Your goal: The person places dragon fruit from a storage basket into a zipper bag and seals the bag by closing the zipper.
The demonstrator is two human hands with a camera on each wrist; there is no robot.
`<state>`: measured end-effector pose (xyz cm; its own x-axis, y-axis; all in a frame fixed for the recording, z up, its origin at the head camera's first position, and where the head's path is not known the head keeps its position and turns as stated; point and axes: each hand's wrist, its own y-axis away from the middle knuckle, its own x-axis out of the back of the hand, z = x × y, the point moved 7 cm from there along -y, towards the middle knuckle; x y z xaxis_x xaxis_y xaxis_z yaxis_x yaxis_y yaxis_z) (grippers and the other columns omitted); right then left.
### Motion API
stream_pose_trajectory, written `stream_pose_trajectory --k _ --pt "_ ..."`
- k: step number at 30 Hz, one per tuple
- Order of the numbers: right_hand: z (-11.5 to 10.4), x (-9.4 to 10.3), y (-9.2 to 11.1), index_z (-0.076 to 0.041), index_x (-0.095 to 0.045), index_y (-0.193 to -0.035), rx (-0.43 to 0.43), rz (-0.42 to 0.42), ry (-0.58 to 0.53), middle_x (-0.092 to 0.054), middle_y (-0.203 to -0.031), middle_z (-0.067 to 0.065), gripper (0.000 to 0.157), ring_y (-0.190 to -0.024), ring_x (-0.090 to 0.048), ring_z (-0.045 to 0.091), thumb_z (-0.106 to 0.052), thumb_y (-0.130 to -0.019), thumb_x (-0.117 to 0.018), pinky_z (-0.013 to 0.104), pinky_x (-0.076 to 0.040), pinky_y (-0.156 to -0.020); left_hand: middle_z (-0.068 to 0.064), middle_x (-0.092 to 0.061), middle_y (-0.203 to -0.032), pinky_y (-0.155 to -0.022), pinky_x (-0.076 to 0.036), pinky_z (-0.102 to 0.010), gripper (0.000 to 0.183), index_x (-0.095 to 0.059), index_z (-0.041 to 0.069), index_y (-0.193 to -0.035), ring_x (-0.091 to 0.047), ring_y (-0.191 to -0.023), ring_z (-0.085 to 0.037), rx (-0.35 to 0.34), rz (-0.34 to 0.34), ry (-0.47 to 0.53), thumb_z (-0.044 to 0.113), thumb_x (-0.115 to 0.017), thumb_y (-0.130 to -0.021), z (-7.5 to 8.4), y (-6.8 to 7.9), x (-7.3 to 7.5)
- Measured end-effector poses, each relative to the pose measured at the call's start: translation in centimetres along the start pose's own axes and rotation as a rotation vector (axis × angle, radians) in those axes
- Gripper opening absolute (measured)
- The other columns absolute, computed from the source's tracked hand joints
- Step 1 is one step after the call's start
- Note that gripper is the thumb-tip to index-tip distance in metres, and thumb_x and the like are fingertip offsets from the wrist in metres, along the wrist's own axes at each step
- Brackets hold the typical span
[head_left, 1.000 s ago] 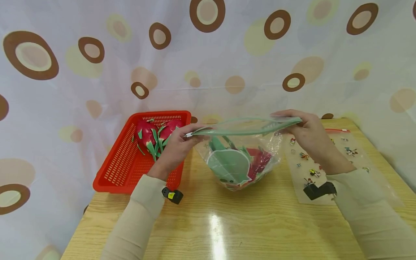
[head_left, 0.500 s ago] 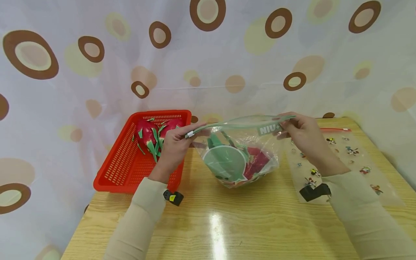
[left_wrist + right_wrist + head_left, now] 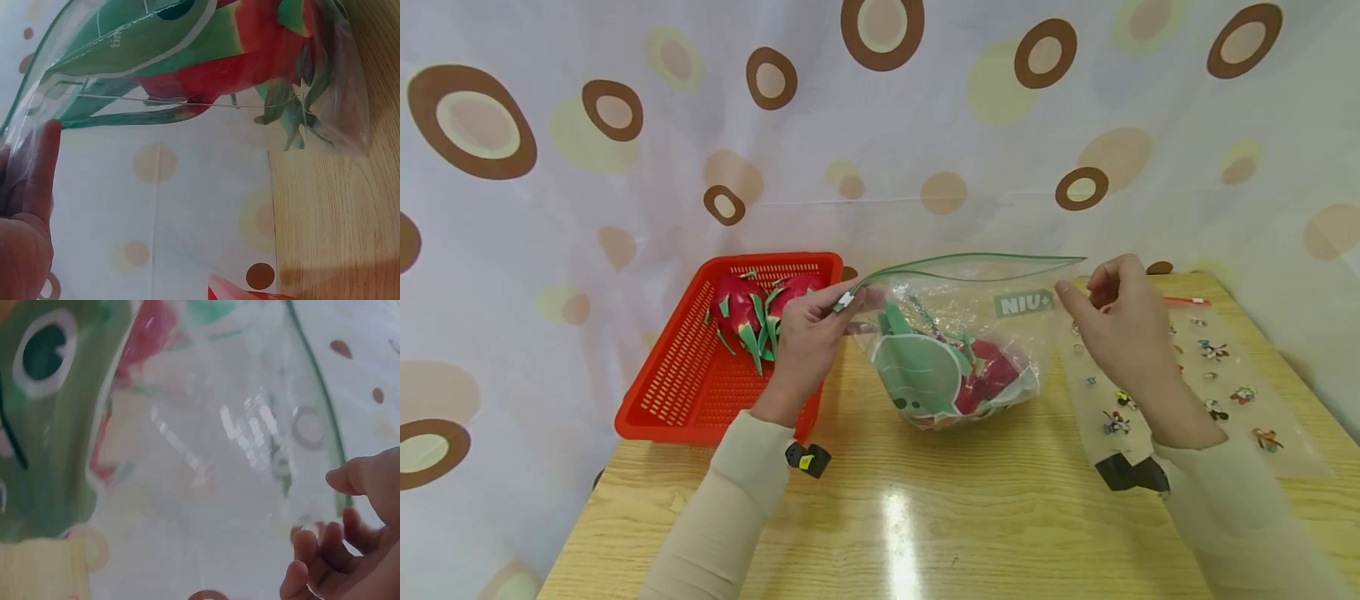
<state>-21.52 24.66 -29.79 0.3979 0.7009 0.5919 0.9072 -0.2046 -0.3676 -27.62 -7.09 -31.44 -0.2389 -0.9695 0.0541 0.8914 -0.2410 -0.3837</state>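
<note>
A clear zip bag with a green cartoon print, a green zip and a NIU+ label hangs low over the table. Inside it shows a red dragon fruit with green leaf tips. My left hand pinches the bag's left top corner by the white slider; part of its fingers is behind the plastic. My right hand is just off the right top corner, fingers loosely bent and holding nothing. In the right wrist view, a gap separates that hand's thumb and fingers.
At left stands a red perforated basket holding dragon fruits. Another clear bag, with a red zip and small cartoon prints, lies flat on the wooden table at right. A spotted curtain hangs behind.
My right hand has let go of the bag's right top corner and drawn a little to the right. The left hand keeps its pinch; the mouth's two edges now show a slim gap.
</note>
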Motion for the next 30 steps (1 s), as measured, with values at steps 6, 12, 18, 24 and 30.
stream_pose_trajectory --k 6,12,18,24,30 --pt "-2.0 -1.5 1.2 -0.009 -0.063 -0.100 0.048 -0.155 -0.066 -0.059 -0.080 0.005 0.028 -0.069 -0.054 0.015 -0.036 -0.102 -0.054 0.025 -0.042 -0.053 -0.016 -0.074 -0.110 -0.080 -0.061 -0.036 0.031 -0.070 0.005 -0.124 -0.074 -0.099 -0.019 -0.003 0.013 -0.002 0.017 -0.064 -0.096 0.3 0.1 -0.2" --pt "-4.1 -4.8 1.7 -0.007 -0.065 -0.106 0.088 -0.342 -0.219 -0.065 -0.086 0.011 0.027 -0.070 -0.060 0.021 -0.030 -0.104 -0.052 0.026 -0.051 -0.058 -0.016 -0.074 -0.110 -0.079 -0.060 -0.035 0.030 -0.071 0.008 -0.122 -0.074 -0.098 -0.019 -0.005 0.043 -0.025 0.018 -0.066 -0.095 0.5 0.2 -0.2" --pt "-6.2 -8.6 2.0 -0.001 -0.063 -0.107 0.074 -0.522 -0.468 -0.064 -0.088 0.016 0.026 -0.075 -0.065 0.024 -0.024 -0.104 -0.052 0.033 -0.058 -0.067 -0.014 -0.075 -0.109 -0.080 -0.060 -0.033 0.029 -0.072 0.008 -0.120 -0.074 -0.099 -0.018 0.009 0.069 -0.039 0.020 -0.066 -0.095 0.5 0.4 -0.2" --pt "-8.1 -10.7 2.1 0.003 -0.064 -0.107 0.079 -0.580 -0.580 -0.065 -0.088 0.015 0.026 -0.076 -0.066 0.023 -0.019 -0.103 -0.053 0.032 -0.059 -0.069 -0.014 -0.075 -0.110 -0.080 -0.060 -0.034 0.030 -0.071 0.007 -0.121 -0.074 -0.100 -0.019 0.004 0.071 -0.033 0.020 -0.066 -0.095 0.6 0.5 -0.3" --pt "-10.0 -11.7 2.0 0.004 -0.064 -0.108 0.073 -0.583 -0.597 -0.067 -0.090 0.017 0.025 -0.082 -0.069 0.024 -0.018 -0.103 -0.054 0.033 -0.060 -0.074 -0.017 -0.074 -0.110 -0.080 -0.060 -0.036 0.030 -0.071 0.005 -0.122 -0.074 -0.099 -0.021 -0.031 0.060 -0.027 0.018 -0.066 -0.095 0.9 0.6 -0.5"
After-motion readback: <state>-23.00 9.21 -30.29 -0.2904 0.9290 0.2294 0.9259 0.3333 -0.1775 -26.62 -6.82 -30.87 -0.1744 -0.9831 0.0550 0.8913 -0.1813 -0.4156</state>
